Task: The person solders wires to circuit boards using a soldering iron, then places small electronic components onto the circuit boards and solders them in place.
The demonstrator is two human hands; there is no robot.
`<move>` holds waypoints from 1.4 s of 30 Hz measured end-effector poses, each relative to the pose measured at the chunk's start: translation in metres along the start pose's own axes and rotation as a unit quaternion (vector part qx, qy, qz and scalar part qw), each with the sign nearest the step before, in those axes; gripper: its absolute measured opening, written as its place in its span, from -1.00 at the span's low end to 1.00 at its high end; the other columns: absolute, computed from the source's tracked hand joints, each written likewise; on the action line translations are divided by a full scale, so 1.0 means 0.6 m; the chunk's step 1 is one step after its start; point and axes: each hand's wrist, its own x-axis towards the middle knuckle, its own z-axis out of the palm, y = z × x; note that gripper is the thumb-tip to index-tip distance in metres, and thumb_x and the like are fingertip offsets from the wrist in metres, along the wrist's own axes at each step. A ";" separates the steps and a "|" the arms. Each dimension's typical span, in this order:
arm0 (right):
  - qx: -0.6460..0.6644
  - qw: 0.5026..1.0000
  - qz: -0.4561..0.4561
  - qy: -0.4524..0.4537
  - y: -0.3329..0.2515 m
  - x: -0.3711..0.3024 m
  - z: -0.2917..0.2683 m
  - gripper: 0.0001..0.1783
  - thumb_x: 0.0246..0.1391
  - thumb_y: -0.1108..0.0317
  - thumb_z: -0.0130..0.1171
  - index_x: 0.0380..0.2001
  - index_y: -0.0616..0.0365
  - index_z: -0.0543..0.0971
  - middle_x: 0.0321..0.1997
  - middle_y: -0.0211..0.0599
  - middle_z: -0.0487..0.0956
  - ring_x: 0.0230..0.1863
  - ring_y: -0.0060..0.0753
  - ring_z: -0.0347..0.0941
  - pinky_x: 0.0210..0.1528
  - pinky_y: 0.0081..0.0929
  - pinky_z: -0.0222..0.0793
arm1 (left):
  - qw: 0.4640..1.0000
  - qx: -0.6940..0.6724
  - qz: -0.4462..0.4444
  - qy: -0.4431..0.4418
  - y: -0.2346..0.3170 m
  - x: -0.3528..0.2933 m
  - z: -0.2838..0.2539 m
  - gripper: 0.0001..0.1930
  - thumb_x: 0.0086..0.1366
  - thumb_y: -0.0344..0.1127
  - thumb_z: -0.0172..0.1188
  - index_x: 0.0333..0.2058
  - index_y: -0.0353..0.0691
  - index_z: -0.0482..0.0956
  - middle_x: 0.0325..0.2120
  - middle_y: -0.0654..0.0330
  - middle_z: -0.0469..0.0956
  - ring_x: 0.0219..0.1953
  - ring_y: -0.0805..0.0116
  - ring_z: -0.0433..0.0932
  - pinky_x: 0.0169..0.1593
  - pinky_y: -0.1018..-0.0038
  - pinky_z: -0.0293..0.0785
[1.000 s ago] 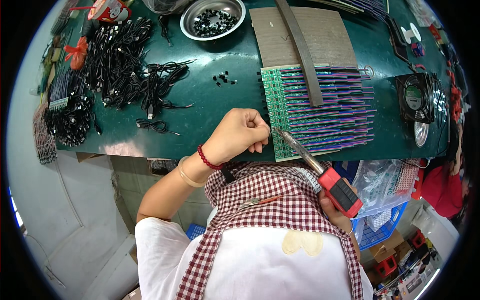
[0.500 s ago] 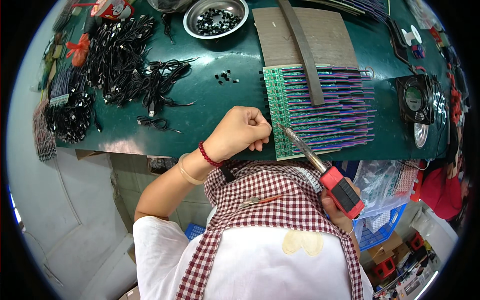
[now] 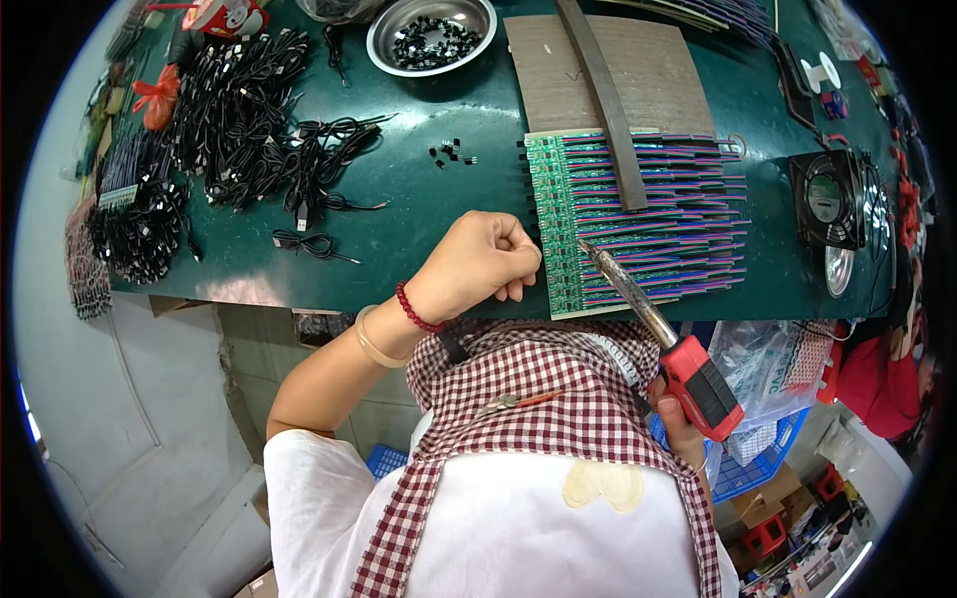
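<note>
My left hand (image 3: 488, 257) is closed in a pinch at the left edge of a row of green circuit boards (image 3: 560, 224); whatever sits between its fingertips is hidden. A soldering iron (image 3: 700, 389) with a red and black handle is gripped in my right hand (image 3: 681, 427), partly behind the handle. Its metal tip points up and left, over the wires near the boards. Thin multicoloured wires (image 3: 678, 242) run rightward from the boards. Across them lies a flat dark bar (image 3: 610, 110), which also crosses a brownish board (image 3: 663, 75). Small black connectors (image 3: 454, 155) lie loose beyond my left hand.
A metal bowl (image 3: 374, 45) of small black parts stands at the back. Black cables (image 3: 239, 130) are heaped at the left, with a coiled USB cable (image 3: 307, 242) nearer. A black fan (image 3: 827, 199) stands at the right. Below the table edge is a blue basket (image 3: 768, 463).
The soldering iron's tip has shifted right, from the circuit boards to over the wires. My right hand has moved slightly right and down with it. My left hand stays in place.
</note>
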 end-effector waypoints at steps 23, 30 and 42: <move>0.266 0.961 -0.048 0.056 -0.053 0.057 0.019 -0.46 0.11 0.11 0.09 -0.01 0.30 0.28 -0.64 -0.33 0.36 -0.67 -0.52 0.22 -0.60 -0.53 0.18 | 0.725 0.485 0.354 0.337 0.022 0.022 -0.058 -0.88 0.11 -0.41 0.20 -0.39 -0.25 0.44 -0.48 0.21 0.44 -0.51 0.28 0.47 -0.43 0.40 0.38; 0.285 0.957 0.023 -0.049 -0.133 0.114 0.059 -0.57 0.05 0.37 0.19 -0.05 0.20 0.29 -0.34 -0.29 0.43 -0.35 -0.50 0.39 -0.27 -0.51 0.35 | 0.967 -0.180 0.106 -0.146 0.009 -0.069 0.061 -0.81 0.24 -0.36 0.16 -0.28 -0.30 0.36 -0.46 0.26 0.44 -0.51 0.62 0.40 -0.48 0.68 0.39; 0.119 0.989 0.048 -0.072 -0.113 0.114 0.084 -0.55 -0.09 0.50 0.26 -0.10 0.27 0.36 -0.39 -0.32 0.52 -0.41 -0.49 0.50 -0.37 -0.57 0.39 | 0.978 0.058 0.197 -0.047 0.003 -0.095 0.087 -0.87 0.17 -0.42 0.18 -0.39 -0.38 0.46 -0.52 0.13 0.54 -0.55 0.49 0.50 -0.49 0.57 0.43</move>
